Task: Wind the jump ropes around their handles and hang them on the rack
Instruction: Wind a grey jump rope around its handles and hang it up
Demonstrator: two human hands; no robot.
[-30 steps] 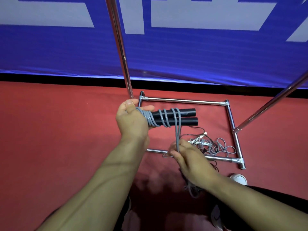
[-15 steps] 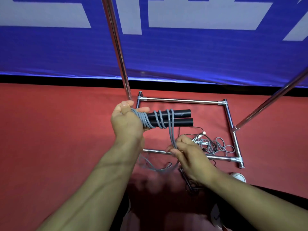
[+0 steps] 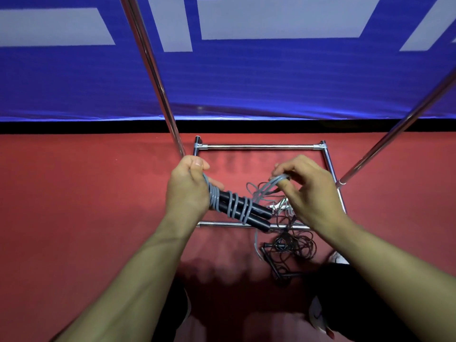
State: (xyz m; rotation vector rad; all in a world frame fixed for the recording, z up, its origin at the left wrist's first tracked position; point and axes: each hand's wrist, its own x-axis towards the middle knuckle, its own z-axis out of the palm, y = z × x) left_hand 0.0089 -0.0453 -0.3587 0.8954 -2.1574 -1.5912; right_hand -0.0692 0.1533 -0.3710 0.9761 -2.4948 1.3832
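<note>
From my head camera I look down at my two hands over the red floor [image 3: 74, 218]. My left hand [image 3: 188, 191] is curled tight around one end of the two black handles [image 3: 249, 213]. The handles lie side by side and stick out from my fist toward the right and a bit nearer to me. The gray rope [image 3: 232, 203] goes round them in several loops, packed close beside my fist and spread more further along.

My right hand [image 3: 308, 191] is to the right of the handles and a little farther away, not touching them. Its fingers [image 3: 283, 185] pinch the loose part of the gray rope. From there the rope runs down and left to the handles. A thin bit of it also hangs down below the handles.

Under my hands the shiny metal rack [image 3: 259, 146] has its bottom frame on the floor, and two of its poles rise up, one on the left and one on the right. A tangle of other ropes [image 3: 288, 240] lies on the floor, partly inside the frame and partly nearer to me, below my right hand. Behind it all is a blue banner [image 3: 246, 82] with big pale shapes.
</note>
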